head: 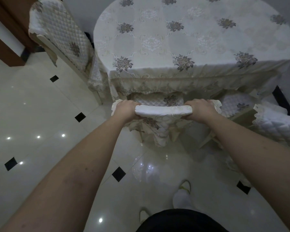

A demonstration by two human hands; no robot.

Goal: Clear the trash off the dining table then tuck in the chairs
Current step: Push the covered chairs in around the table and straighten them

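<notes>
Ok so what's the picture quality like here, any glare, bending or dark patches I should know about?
Head view: wide-angle bending curves the dining table edge and stretches both forearms; small bright ceiling-light glare spots dot the glossy floor; lighting is dim and flat, with shadow under the tablecloth hem; the left hand and right hand gripping the chair back look reasonably sharp, the frame corners softer.

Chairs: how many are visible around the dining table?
3: one at the table's left side, one at the near edge gripped by both hands, and one at the right, partly cut off. Others may be hidden behind the table.
</notes>
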